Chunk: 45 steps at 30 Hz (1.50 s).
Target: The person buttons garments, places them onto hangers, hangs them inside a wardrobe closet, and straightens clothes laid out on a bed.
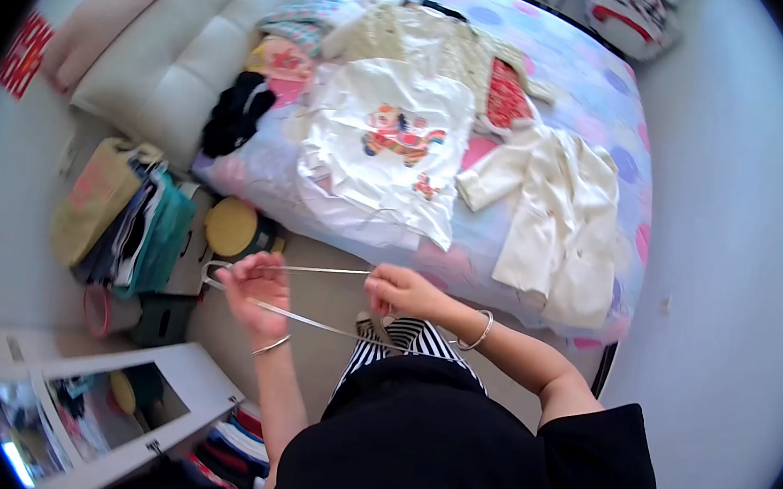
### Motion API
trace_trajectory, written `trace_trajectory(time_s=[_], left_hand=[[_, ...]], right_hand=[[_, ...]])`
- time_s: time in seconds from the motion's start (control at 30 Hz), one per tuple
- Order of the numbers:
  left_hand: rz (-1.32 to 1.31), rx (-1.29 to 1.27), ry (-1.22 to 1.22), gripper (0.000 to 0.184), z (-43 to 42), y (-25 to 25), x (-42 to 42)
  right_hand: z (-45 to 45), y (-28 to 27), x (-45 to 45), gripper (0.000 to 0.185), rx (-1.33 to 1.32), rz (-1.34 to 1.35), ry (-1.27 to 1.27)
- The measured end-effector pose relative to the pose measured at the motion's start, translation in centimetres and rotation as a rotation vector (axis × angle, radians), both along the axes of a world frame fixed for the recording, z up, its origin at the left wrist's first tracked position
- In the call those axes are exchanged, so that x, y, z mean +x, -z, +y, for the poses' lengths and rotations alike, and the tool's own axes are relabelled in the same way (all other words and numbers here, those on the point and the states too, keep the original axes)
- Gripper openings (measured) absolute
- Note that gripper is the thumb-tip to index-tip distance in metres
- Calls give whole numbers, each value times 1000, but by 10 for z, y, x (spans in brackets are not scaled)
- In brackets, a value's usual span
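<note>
A thin, pale clothes hanger (309,319) is held in front of my body, above the floor. My left hand (255,293) is around its hook end, with the hook sticking out to the left. My right hand (398,290) pinches the far end of its upper bar. Beyond both hands, a white shirt (348,108) with a colourful horse print lies spread on the bed (259,196). To its right is a cream jacket (568,219), laid out with one sleeve stretched left.
Behind the shirt lie a beige lacy garment (471,59) and red patterned cloth (507,95). Black clothing (237,115) sits at the bed's left edge. Bags (99,202), a yellow-topped round bin (233,227) and a white cabinet (200,372) stand at left.
</note>
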<state>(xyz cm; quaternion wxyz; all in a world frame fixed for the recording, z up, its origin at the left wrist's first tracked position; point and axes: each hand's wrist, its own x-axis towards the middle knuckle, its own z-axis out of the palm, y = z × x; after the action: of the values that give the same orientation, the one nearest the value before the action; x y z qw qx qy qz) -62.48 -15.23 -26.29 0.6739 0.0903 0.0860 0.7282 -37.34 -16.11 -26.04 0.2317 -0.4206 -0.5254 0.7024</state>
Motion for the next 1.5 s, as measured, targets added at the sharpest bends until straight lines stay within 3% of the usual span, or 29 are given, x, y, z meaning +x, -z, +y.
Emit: trace_trajectory(time_s=[0.1,0.23,0.43,0.97,1.27,1.5], left_hand=[[-44,-22,403,37,30,28,58],[-33,-100,694,39,49,58,126],[42,-152,996,40,52,58,222],[181,-315,837,32,38,88,468],[542,-388,771,28,72,99,527],[951,-331,771,29,157,180,603]], right_hand=[[-10,14,42,30,-19,22,515],[-49,20,101,28,-123,31,918],[-103,27,155,23,-84,53,1154],[-113,54,406,21,-49,-17,1037],[-70,79,473,20,-169,75,1165],[-10,130,542,20,-269,54,1457]])
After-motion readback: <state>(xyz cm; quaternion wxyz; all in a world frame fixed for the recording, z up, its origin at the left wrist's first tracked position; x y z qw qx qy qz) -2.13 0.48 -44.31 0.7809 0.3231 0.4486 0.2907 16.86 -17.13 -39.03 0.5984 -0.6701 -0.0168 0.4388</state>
